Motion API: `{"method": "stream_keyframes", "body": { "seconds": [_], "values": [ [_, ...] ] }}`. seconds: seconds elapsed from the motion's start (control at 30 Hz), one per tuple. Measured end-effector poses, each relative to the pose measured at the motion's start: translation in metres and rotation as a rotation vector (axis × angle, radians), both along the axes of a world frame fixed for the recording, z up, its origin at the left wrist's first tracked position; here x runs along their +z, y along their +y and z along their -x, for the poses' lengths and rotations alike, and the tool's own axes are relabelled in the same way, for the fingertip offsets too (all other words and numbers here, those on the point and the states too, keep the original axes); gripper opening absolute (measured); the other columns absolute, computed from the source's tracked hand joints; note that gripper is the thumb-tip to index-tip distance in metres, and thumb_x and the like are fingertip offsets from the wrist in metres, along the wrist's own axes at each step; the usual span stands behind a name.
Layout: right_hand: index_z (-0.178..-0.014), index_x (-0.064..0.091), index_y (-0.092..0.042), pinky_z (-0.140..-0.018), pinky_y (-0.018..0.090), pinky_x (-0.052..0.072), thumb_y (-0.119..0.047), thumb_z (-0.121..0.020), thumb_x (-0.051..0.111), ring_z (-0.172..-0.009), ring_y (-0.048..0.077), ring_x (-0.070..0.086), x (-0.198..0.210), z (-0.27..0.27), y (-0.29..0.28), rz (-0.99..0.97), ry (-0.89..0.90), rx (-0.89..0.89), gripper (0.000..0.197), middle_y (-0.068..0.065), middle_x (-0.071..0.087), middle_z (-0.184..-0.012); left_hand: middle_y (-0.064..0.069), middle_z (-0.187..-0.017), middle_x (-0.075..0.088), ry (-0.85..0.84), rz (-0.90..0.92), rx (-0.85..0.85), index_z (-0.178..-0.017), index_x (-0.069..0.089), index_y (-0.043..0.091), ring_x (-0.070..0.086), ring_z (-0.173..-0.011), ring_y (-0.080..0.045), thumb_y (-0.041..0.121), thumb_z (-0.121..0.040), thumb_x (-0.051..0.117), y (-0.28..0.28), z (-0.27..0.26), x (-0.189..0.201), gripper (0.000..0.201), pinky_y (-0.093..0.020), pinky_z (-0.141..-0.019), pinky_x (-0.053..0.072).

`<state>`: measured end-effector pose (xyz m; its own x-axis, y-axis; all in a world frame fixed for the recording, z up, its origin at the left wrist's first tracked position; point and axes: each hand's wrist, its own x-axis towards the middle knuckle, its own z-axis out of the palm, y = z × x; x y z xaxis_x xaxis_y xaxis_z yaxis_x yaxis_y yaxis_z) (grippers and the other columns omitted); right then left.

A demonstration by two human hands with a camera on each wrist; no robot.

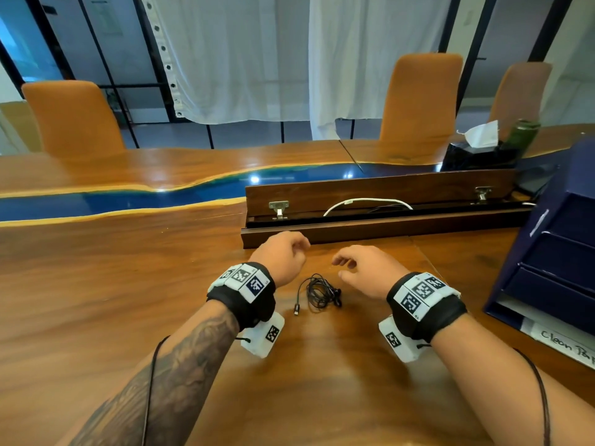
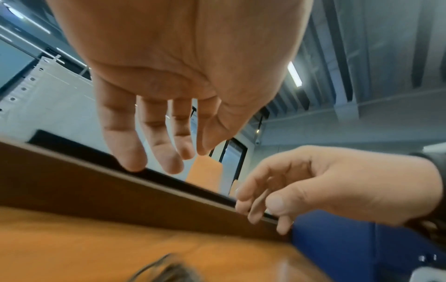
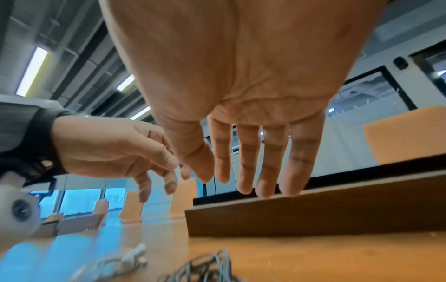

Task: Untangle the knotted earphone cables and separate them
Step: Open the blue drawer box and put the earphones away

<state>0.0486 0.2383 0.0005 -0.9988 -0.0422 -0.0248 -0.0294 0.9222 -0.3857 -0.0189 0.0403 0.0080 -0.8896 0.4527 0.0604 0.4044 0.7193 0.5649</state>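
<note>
Now our left hand (image 1: 283,257) and right hand (image 1: 370,272) hover over the worktop (image 1: 128,300), fingers loosely spread and holding nothing, with the black cable bundle (image 1: 320,292) lying untouched on the wood between and just below our wrists. We judge the cable light, thin and limp, likely to tighten if tugged. So we should pinch the free plug end (image 1: 295,310) and ease the loops apart gently.

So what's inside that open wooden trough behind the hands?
Inside the trough, a white cable arcs up and thin dark wires lie beside it. Where they plug in is hidden below the front edge. The earphones lie outside it, on the table.
</note>
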Motion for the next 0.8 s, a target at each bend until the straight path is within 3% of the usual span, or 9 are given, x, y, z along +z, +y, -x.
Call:
{"method": "stream_keyframes", "body": {
  "seconds": [0.17, 0.33, 0.43, 0.5, 0.63, 0.8],
  "values": [
    [-0.119, 0.066, -0.034, -0.091, 0.037, 0.055, -0.037, -0.096, 0.061, -0.102, 0.008, 0.060, 0.042, -0.034, 0.025, 0.010, 0.119, -0.119, 0.023, -0.014, 0.065, -0.108, 0.007, -0.112, 0.065, 0.101, -0.197, -0.112, -0.118, 0.066, 0.026, 0.059, -0.102, -0.010, 0.021, -0.097, 0.057, 0.043, -0.018, 0.040, 0.023, -0.029, -0.092, 0.048],
    [-0.115, 0.067, -0.034, -0.088, 0.038, 0.054, -0.042, -0.096, 0.060, -0.099, 0.010, 0.061, 0.075, -0.084, 0.068, -0.038, 0.243, -0.288, 0.022, -0.015, 0.066, -0.104, 0.011, -0.105, 0.063, 0.207, -0.273, -0.241, -0.116, 0.067, 0.027, 0.054, -0.085, -0.003, 0.024, -0.097, 0.059, 0.108, -0.043, 0.076, 0.020, -0.025, -0.080, 0.047],
    [-0.114, 0.066, -0.035, -0.087, 0.038, 0.053, -0.045, -0.095, 0.059, -0.098, 0.011, 0.061, 0.088, -0.117, 0.098, -0.070, 0.306, -0.422, 0.023, -0.015, 0.066, -0.101, 0.011, -0.105, 0.061, 0.236, -0.308, -0.332, -0.117, 0.066, 0.028, 0.053, -0.083, 0.001, 0.024, -0.097, 0.060, 0.152, -0.063, 0.087, 0.021, -0.022, -0.078, 0.045],
    [-0.115, 0.065, -0.036, -0.084, 0.036, 0.053, -0.047, -0.095, 0.059, -0.095, 0.011, 0.062, 0.095, -0.139, 0.121, -0.092, 0.338, -0.516, 0.023, -0.015, 0.067, -0.099, 0.009, -0.109, 0.061, 0.246, -0.328, -0.402, -0.119, 0.065, 0.026, 0.056, -0.087, -0.002, 0.024, -0.097, 0.060, 0.181, -0.079, 0.091, 0.023, -0.023, -0.080, 0.048],
    [-0.119, 0.062, -0.034, -0.078, 0.035, 0.050, -0.048, -0.094, 0.060, -0.090, 0.013, 0.061, 0.101, -0.183, 0.165, -0.132, 0.363, -0.681, 0.029, -0.017, 0.063, -0.090, 0.005, -0.119, 0.055, 0.279, -0.355, -0.562, -0.123, 0.064, 0.021, 0.059, -0.104, -0.014, 0.022, -0.096, 0.061, 0.238, -0.112, 0.096, 0.027, -0.036, -0.095, 0.051],
    [-0.127, 0.056, -0.030, -0.074, 0.035, 0.049, -0.050, -0.096, 0.057, -0.088, 0.016, 0.062, 0.100, -0.232, 0.199, -0.184, 0.365, -0.821, 0.037, -0.015, 0.064, -0.089, -0.001, -0.142, 0.045, 0.495, -0.344, -0.655, -0.136, 0.056, 0.018, 0.039, -0.131, -0.023, 0.023, -0.094, 0.062, 0.292, -0.148, 0.098, 0.043, -0.038, -0.106, 0.040]
  ]
}}
